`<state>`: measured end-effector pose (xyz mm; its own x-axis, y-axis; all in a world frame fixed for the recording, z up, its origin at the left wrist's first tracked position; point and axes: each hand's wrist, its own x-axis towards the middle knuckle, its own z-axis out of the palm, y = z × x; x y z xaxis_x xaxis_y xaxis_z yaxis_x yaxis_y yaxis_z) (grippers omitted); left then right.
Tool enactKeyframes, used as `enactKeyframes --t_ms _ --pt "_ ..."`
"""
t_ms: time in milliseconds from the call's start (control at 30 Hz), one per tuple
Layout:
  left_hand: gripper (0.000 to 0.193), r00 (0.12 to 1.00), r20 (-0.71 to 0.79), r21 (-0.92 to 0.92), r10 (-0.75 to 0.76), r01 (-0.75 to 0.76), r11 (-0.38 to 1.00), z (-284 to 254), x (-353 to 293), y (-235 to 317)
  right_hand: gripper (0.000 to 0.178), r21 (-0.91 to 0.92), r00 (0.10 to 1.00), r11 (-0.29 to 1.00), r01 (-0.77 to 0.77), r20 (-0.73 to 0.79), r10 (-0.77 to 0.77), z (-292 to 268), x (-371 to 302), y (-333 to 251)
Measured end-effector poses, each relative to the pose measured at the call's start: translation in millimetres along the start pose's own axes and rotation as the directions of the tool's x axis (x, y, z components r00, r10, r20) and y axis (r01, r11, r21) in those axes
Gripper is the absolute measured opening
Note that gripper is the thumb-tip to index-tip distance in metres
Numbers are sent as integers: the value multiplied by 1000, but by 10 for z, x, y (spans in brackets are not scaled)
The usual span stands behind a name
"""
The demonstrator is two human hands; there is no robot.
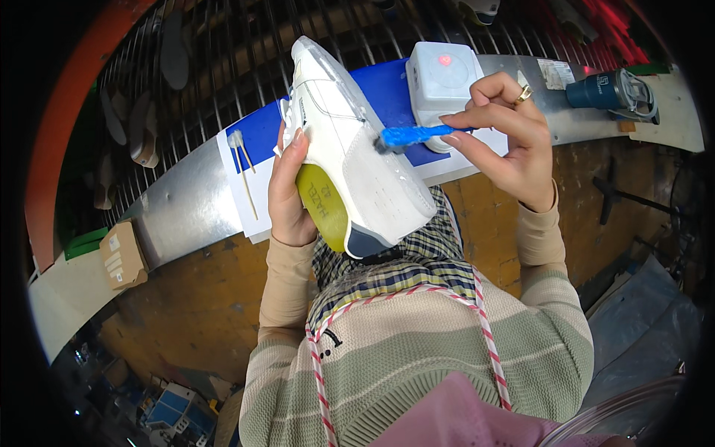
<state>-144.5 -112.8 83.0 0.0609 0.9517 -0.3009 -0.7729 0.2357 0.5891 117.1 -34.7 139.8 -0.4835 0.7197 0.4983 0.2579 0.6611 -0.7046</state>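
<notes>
One white shoe (350,127), with one olive-green form (324,207) inside, is held tilted above a bench's near edge. One left hand (289,197) is closed around the shoe's left side. To the shoe's right, one right hand (514,138) pinches one blue brush (417,135), its dark bristles seeming to touch the shoe. Also right of the shoe are one white container (444,80) and, farther out, one blue tumbler (594,91). Well left of the shoe sits one cardboard box (124,255).
</notes>
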Motion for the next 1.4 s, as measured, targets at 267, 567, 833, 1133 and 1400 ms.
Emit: enactKeyframes --t_ms 267,567,833,1133,1400 --pt "49 992 -85 -83 -96 88 993 1 -17 -53 21 87 994 995 40 94 -49 -135 52 28" --pt "60 958 49 -238 -282 285 928 82 -96 -129 28 143 964 977 158 193 -184 -186 312 67" --pt "61 877 317 -501 -362 479 721 39 -146 -298 32 149 906 955 258 305 -292 -142 633 6" --pt "60 738 423 -547 -525 670 502 -297 -437 -513 21 408 830 854 324 311 -463 118 924 -34" --pt "66 677 413 -564 -609 715 412 -431 -554 -656 23 489 699 773 404 381 -605 324 1163 -34"
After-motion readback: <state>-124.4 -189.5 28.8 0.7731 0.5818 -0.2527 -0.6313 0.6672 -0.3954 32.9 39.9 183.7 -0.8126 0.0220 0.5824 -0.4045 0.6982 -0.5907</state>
